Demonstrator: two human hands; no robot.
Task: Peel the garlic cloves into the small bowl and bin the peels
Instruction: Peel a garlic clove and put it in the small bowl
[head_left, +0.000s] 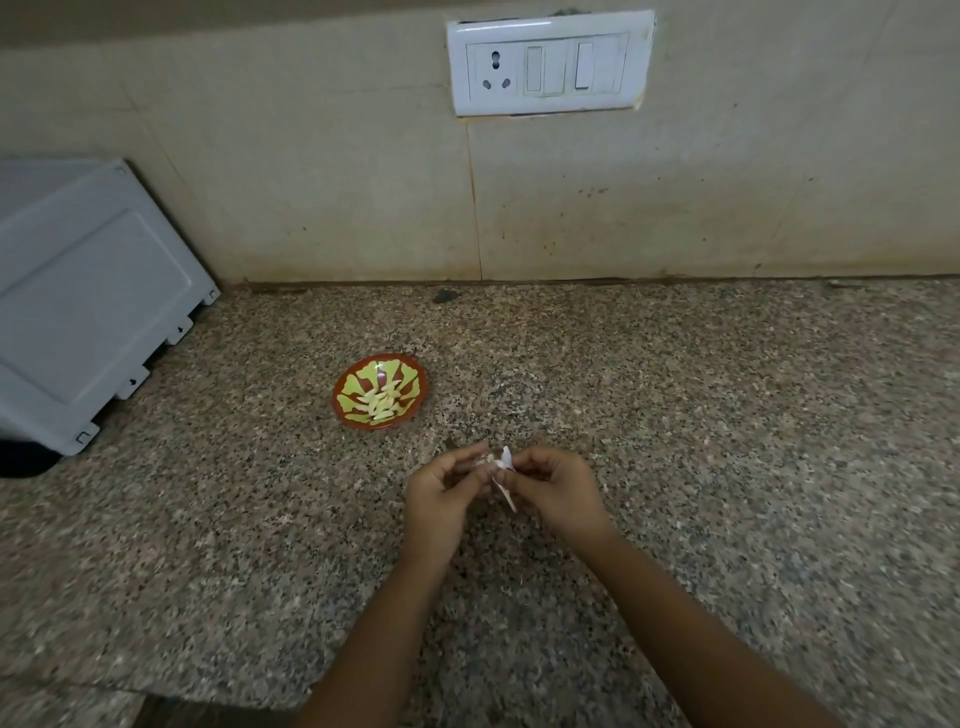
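In the head view, low and centre of the frame, the left hand (441, 493) and the right hand (556, 493) meet above the speckled brown granite surface (727, 415). Between them is a small garlic clove in white papery peel (503, 464). The fingers (524, 460) of both hands are curled together and pinch it, and a loose strip of peel (508, 496) hangs down from the right hand.

The step in hand looks like stripping the skin. It likely goes best with the left hand holding the clove firm while the right pulls the strip away in one piece.

The small red bowl with a yellow-green pattern (415, 376) sits near, up and to the left of the hands. It holds pale peeled garlic cloves (382, 404). No bin is in view.
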